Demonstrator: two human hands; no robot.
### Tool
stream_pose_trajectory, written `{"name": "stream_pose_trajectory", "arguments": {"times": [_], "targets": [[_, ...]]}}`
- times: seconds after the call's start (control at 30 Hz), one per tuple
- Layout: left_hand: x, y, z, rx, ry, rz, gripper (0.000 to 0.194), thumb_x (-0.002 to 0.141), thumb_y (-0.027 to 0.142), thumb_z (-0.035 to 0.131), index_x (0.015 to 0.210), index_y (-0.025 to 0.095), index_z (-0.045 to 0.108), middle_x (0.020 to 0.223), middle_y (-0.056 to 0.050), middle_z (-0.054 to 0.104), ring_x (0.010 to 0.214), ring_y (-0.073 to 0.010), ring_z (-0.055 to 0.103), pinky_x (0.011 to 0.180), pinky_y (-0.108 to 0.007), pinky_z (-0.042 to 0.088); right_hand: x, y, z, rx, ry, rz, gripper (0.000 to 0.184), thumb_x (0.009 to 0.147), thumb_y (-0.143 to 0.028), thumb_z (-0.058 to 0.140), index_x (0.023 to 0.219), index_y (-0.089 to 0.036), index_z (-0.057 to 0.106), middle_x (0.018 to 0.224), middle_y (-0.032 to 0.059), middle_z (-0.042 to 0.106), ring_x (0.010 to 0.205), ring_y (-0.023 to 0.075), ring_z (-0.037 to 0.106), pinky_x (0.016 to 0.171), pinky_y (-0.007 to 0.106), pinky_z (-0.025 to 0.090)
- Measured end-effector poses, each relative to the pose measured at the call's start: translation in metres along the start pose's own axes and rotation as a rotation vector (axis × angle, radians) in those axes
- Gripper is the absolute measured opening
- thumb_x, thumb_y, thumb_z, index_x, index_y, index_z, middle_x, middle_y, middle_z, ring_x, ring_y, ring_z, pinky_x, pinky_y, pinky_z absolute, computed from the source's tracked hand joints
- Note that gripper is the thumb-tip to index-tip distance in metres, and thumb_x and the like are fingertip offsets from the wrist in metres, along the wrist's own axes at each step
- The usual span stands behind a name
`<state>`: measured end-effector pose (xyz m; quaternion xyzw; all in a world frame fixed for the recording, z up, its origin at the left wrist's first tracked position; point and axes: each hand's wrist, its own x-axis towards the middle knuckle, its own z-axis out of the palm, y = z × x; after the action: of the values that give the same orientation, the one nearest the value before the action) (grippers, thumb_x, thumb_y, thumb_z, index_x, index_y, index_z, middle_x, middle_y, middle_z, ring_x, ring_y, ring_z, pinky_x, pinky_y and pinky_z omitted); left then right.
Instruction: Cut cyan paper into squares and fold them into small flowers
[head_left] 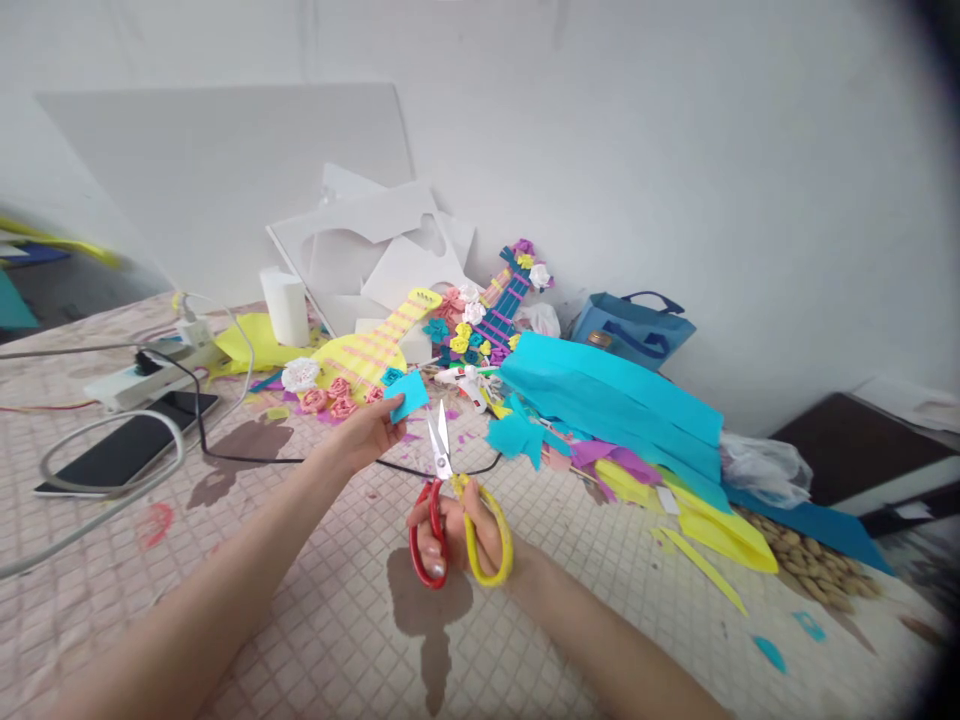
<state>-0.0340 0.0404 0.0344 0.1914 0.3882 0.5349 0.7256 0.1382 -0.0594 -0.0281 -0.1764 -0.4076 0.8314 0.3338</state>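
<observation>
Between the fingertips of my left hand (371, 432) is a small turquoise paper piece (409, 396), held above the table. My right hand (461, 525) has its fingers through the handles of the scissors (442, 460), one handle red and one yellow. The blades point up and stand slightly apart, just right of the paper and not visibly touching it. Behind my left hand lies a yellow guitar-shaped cutout (367, 350) with pink stripes and paper flowers. A dark blue guitar shape (504, 305) covered in paper flowers leans near the wall.
Turquoise paper sheets (615, 400), yellow strips and scraps lie to the right, near peanuts (806, 565) and a blue bag (637, 330). A glue gun (469, 380) is behind the scissors. On the left are a phone (135, 440), a power strip (142, 380) and cables crossing the table.
</observation>
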Motion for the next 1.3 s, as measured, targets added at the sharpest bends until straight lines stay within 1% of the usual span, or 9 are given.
{"name": "stream_pose_trajectory", "arguments": {"times": [0.33,0.53,0.67,0.83,1.0,1.1,1.3], "targets": [[0.001,-0.002,-0.001,0.007,-0.023,-0.003,0.018,0.086,0.004,0.053,0.071,0.012,0.058,0.057,0.001,0.064,0.043,-0.0076,0.059,0.042,-0.016,0.049,-0.001,0.001,-0.001,-0.006,-0.021,-0.013,0.075,0.075,-0.08,0.036,0.093,-0.011,0.059,0.061,-0.0004,0.047,0.049,0.0123,0.045,0.052,0.028,0.033],[0.001,-0.004,-0.001,0.018,-0.033,0.0,0.018,0.085,0.003,0.054,0.071,0.012,0.06,0.058,0.002,0.064,0.044,-0.0072,0.059,0.042,-0.016,0.049,0.0,0.001,-0.002,-0.003,-0.015,-0.019,0.076,0.075,-0.081,0.034,0.092,-0.011,0.058,0.061,-0.0007,0.046,0.049,0.012,0.044,0.051,0.028,0.033],[-0.002,-0.007,0.001,0.047,-0.051,-0.003,0.017,0.084,0.003,0.056,0.07,0.011,0.061,0.061,0.0,0.065,0.047,-0.0079,0.061,0.044,-0.017,0.051,0.001,0.002,-0.002,-0.013,-0.003,-0.037,0.076,0.075,-0.08,0.034,0.093,-0.01,0.058,0.06,-0.0007,0.047,0.048,0.0116,0.044,0.051,0.028,0.032],[-0.002,-0.011,-0.001,0.08,-0.079,0.007,0.016,0.079,0.001,0.062,0.066,0.01,0.062,0.06,0.001,0.064,0.048,-0.0066,0.06,0.046,-0.016,0.051,0.001,0.003,-0.004,-0.014,0.013,-0.03,0.075,0.075,-0.081,0.035,0.092,-0.011,0.057,0.06,-0.0013,0.047,0.048,0.0114,0.045,0.051,0.027,0.033],[0.0,-0.012,-0.003,0.098,-0.093,0.002,0.012,0.076,0.002,0.067,0.068,0.011,0.064,0.064,-0.001,0.066,0.051,-0.0074,0.061,0.046,-0.015,0.051,0.001,0.001,-0.006,-0.017,0.004,-0.05,0.075,0.076,-0.08,0.034,0.092,-0.012,0.058,0.06,-0.0012,0.048,0.049,0.0115,0.046,0.051,0.027,0.033],[0.0,-0.011,-0.004,0.101,-0.098,-0.006,0.012,0.075,0.003,0.068,0.068,0.011,0.064,0.063,0.0,0.066,0.05,-0.0073,0.061,0.047,-0.015,0.052,0.001,0.001,-0.006,-0.012,-0.004,-0.054,0.075,0.077,-0.079,0.033,0.094,-0.011,0.059,0.061,-0.001,0.048,0.049,0.0117,0.046,0.052,0.027,0.034],[-0.002,-0.011,-0.003,0.112,-0.115,-0.027,0.009,0.076,0.004,0.067,0.071,0.011,0.064,0.066,-0.001,0.067,0.05,-0.008,0.061,0.047,-0.016,0.052,0.001,-0.002,-0.002,-0.005,0.005,-0.025,0.079,0.073,-0.083,0.032,0.093,-0.011,0.058,0.059,-0.0017,0.048,0.047,0.0108,0.045,0.051,0.027,0.032]]}}
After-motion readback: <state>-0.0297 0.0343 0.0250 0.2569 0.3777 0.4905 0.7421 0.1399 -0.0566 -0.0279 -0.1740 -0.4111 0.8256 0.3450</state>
